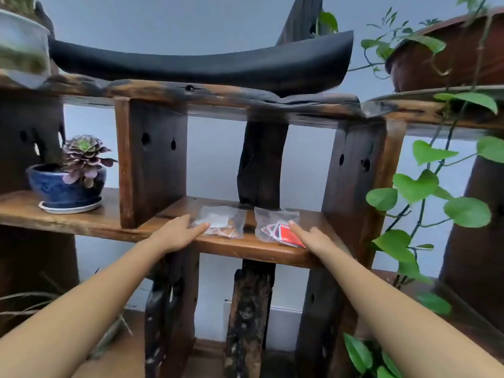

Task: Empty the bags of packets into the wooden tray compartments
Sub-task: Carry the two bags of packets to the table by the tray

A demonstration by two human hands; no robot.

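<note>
Two clear plastic bags lie side by side on a wooden shelf [240, 249] between two dark uprights. The left bag [222, 221] holds pale and brownish packets. The right bag [275, 226] holds red and white packets. My left hand [178, 231] lies flat on the shelf with its fingertips touching the left bag's near left edge. My right hand [311, 237] reaches in with the fingertips resting on the right bag's red packets. Neither hand has closed around a bag. No wooden tray is in view.
A succulent in a blue pot [68, 186] stands on the shelf to the left, beyond an upright board [151, 162]. A dark curved wooden piece [201, 64] sits on the upper shelf. Green vine leaves [417, 186] hang at the right, beside another upright [351, 170].
</note>
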